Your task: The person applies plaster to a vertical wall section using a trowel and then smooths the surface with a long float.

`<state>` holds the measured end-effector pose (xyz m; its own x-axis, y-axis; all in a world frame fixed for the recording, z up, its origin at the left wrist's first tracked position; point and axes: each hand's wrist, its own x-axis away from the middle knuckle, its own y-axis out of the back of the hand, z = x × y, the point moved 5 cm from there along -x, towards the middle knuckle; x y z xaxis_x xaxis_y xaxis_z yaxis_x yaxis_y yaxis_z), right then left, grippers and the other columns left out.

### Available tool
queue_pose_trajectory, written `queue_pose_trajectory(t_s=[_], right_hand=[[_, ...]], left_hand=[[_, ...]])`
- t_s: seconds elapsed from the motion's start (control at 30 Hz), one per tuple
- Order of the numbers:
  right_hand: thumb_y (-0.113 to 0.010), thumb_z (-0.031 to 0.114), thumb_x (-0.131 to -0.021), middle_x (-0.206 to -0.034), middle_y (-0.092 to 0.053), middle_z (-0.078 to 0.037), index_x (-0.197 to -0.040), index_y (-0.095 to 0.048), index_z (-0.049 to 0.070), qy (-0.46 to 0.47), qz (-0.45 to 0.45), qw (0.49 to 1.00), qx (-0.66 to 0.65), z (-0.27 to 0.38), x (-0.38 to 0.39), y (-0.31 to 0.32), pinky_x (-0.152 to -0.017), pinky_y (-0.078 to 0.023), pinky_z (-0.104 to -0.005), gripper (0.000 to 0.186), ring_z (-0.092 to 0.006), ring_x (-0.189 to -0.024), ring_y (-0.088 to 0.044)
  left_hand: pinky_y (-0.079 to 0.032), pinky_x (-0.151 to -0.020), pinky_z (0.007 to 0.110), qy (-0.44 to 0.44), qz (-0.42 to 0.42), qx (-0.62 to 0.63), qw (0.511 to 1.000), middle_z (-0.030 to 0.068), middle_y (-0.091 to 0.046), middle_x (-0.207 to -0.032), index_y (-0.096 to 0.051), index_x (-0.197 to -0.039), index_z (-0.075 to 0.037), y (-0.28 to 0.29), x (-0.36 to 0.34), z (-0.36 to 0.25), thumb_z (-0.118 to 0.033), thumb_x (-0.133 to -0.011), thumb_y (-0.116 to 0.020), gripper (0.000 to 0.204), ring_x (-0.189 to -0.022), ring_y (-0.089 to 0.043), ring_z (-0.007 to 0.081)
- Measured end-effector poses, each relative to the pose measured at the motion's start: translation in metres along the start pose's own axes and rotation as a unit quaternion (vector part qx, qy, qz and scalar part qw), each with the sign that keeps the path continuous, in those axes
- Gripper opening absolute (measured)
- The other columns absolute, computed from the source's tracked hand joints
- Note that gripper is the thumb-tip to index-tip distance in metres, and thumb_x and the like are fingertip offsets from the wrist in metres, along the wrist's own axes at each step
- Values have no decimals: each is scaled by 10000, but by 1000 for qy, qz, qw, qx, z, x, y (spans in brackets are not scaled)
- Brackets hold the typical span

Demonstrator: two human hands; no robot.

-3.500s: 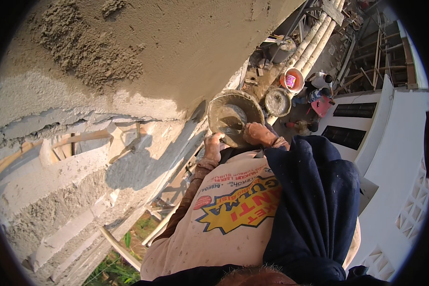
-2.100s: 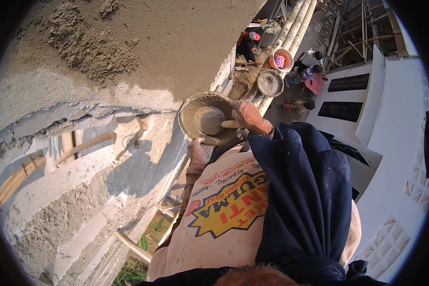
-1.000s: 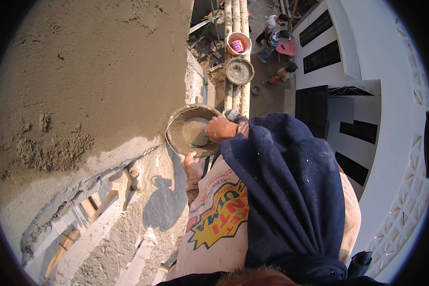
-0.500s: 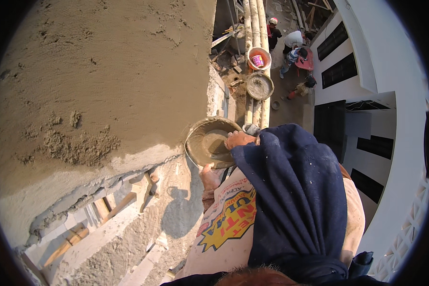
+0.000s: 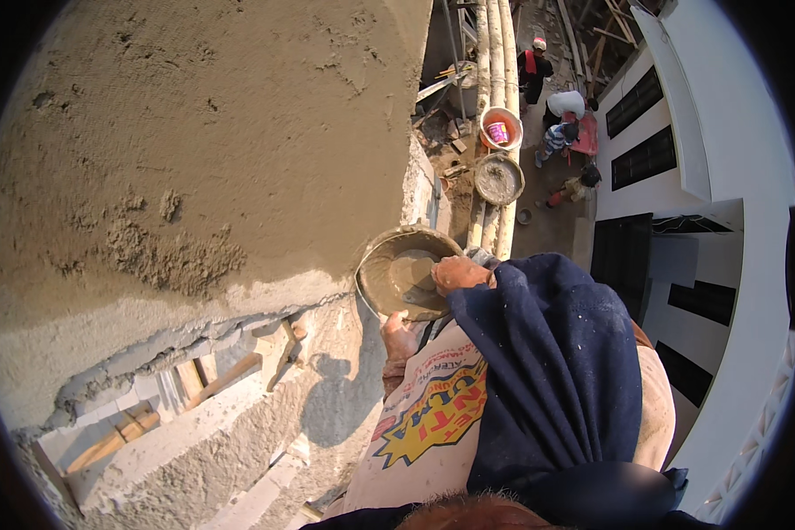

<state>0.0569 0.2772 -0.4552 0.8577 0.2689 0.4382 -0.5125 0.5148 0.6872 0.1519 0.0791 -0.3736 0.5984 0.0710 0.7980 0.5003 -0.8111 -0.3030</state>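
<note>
A mortar bucket [image 5: 373, 269] with a thin wire handle and wet grey mortar inside is tilted in front of me, beside the corner of a plastered wall. My left hand [image 5: 399, 336] is closed on its near rim, thumb over the edge. My right hand [image 5: 459, 275] is closed over the bucket's right side, fingers curled down toward the mortar. A dark patch lies in the mortar by those fingers; whether it is a tool's blade or a shadow I cannot tell. The wet plaster surface [image 5: 274, 150] spreads at the left, with a rough clump of mortar [image 5: 168, 252] on it.
Bamboo poles [image 5: 497, 66] run away from me, bearing an orange bucket [image 5: 501, 118] with a pink tub inside and a grey mortar bucket [image 5: 499, 179]. Several people [image 5: 559, 132] are far below. A white building [image 5: 742, 132] stands right; timber framing [image 5: 194, 380] lies lower left.
The whole view has shifted, so the scene sits slightly lower and farther right. Both hands stay at the bucket, in nearly the same places on it.
</note>
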Motion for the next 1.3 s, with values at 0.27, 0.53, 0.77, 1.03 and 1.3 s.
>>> queue_pose_trajectory(t_s=[0.27, 0.53, 0.77, 1.03, 1.3], right_hand=[[-311, 315, -1037, -913, -690, -234, -886, -659, 3, -69, -11, 998, -2, 62, 69, 142, -766, -524, -525, 492, -426, -843, -665], [-568, 179, -842, -924, -701, -177, -948, -689, 35, 70, 27, 989, 128, 62, 59, 119, -739, -546, -497, 215, -383, -887, -690], [-564, 187, -832, -931, -705, -174, -925, -708, 57, 49, 57, 993, 92, 59, 63, 123, -725, -555, -475, 215, -371, -885, -702], [-570, 187, -833, -945, -701, -189, -923, -727, 49, 68, 38, 987, 143, 53, 65, 117, -725, -562, -455, 228, -374, -886, -703], [-588, 227, -836, -1019, -684, -170, -980, -693, 42, 16, 33, 994, 106, 50, 60, 126, -772, -529, -470, 257, -347, -956, -679]], left_hand=[[-558, -858, 488, -57, 34, -59, 996, 125, -592, -1107, -564, -1147, -17, -14, 8, -7, -162, -847, -595, 335, -998, -638, 346], [-583, -813, 456, -48, 17, -46, 998, 131, -586, -1138, -526, -1211, -24, -27, 20, -13, -151, -834, -602, 405, -998, -642, 352], [-578, -838, 463, -40, 5, -31, 999, 153, -578, -1170, -521, -1232, 4, -23, 23, -14, -136, -860, -574, 400, -1035, -636, 363], [-535, -895, 398, -140, 65, -354, 923, 156, -559, -1188, -528, -1199, 57, -9, 8, -8, -85, -917, -542, 316, -1046, -628, 295], [-538, -761, 339, -79, -37, -90, 992, 75, -607, -1128, -584, -1177, -19, -18, 13, -13, -121, -864, -626, 331, -911, -648, 240]])
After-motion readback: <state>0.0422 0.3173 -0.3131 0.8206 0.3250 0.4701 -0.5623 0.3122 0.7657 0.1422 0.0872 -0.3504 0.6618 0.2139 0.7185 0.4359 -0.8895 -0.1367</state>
